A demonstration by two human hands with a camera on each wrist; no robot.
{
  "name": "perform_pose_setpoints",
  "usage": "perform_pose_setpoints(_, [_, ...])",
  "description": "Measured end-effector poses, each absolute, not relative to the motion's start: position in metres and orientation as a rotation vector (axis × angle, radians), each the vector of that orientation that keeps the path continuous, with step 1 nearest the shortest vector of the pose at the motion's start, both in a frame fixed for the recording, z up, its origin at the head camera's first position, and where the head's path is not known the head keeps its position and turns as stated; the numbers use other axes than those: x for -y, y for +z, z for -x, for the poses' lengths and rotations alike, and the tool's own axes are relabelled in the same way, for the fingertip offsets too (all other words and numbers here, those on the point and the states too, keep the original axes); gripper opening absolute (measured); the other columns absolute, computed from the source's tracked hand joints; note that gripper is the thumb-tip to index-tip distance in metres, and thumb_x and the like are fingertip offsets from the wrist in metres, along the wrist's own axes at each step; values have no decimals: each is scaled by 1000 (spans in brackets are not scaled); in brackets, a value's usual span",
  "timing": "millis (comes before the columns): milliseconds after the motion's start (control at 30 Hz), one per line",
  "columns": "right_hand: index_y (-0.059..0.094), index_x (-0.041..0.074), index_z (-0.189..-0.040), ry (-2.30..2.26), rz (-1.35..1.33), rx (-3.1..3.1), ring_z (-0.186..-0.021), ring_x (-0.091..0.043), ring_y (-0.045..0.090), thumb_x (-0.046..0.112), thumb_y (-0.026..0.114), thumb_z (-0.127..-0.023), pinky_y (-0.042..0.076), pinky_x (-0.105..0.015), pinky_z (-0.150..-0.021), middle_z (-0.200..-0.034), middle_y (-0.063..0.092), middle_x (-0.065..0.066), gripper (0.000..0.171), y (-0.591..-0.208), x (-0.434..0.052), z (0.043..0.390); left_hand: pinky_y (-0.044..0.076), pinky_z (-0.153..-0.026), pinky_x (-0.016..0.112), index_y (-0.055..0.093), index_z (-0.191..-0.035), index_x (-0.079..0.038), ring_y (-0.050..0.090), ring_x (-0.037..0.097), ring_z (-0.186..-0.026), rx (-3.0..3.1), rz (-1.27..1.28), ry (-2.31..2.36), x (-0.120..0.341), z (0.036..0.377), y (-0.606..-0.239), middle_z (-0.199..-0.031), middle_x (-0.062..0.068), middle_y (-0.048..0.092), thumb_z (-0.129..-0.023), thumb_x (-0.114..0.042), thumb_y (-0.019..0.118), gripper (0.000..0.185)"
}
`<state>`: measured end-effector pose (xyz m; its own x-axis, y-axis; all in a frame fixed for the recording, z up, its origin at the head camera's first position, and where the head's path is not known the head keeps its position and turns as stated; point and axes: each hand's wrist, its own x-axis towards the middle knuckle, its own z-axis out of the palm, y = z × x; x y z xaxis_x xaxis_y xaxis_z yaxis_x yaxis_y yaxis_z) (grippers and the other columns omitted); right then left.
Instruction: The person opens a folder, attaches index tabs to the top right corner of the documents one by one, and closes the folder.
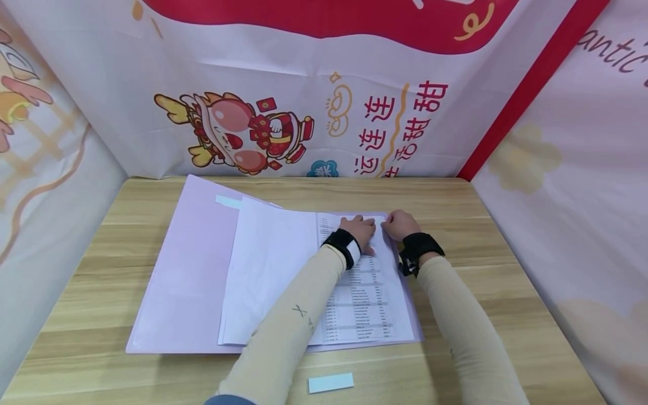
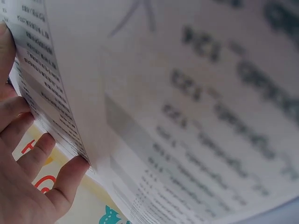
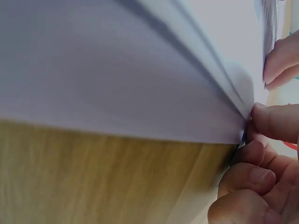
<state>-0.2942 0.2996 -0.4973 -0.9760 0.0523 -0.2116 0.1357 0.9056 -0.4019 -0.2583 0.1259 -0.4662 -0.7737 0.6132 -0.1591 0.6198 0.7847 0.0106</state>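
An open lilac folder (image 1: 187,281) lies on the wooden table (image 1: 506,292). Inside it are a turned blank sheet (image 1: 268,264) and printed sheets (image 1: 364,298) with columns of small text. My left hand (image 1: 360,228) rests on the far end of the printed sheets (image 2: 187,116), and its fingertips (image 2: 70,170) touch the sheets' edge. Just to its right, my right hand (image 1: 400,224) is at the folder's far right corner. In the right wrist view the thumb (image 3: 275,121) and curled fingers (image 3: 247,177) pinch that corner of the lilac cover (image 3: 117,84), lifted slightly off the table (image 3: 93,177).
A small white label strip (image 1: 331,383) lies near the table's front edge. A pale tab (image 1: 229,201) is stuck at the folder's far left. Printed banner walls (image 1: 324,112) close in the table on the back, left and right.
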Motion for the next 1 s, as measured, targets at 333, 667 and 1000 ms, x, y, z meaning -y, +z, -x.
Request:
perform_pose_setpoints(333, [57, 9, -73, -641, -204, -2926, -70, -23, 56, 25, 58, -98, 42, -31, -62, -72, 57, -4, 29, -498, -294, 296, 47, -100, 50, 57, -146, -19, 48, 20, -134, -2836, -983, -89, -127, 259, -467, -154, -6, 48, -88, -55, 73, 70])
perform_pose_setpoints(667, [63, 6, -83, -656, -235, -2931, -79, -27, 60, 26, 58, -98, 45, -35, -69, -85, 64, -9, 25, -501, -295, 297, 49, -98, 52, 64, -138, -20, 51, 21, -132, -2853, -1001, -43, -124, 255, -463, -150, -5, 53, -87, -53, 76, 62])
perform_pose_setpoints(1000, [52, 9, -68, -690, -226, -2922, -63, -21, 53, 22, 55, -97, 39, -31, -59, -65, 50, -1, 32, -498, -300, 295, 48, -101, 55, 64, -137, -21, 51, 20, -131, -2813, -952, -36, -131, 266, -479, -147, -5, 54, -88, -55, 74, 61])
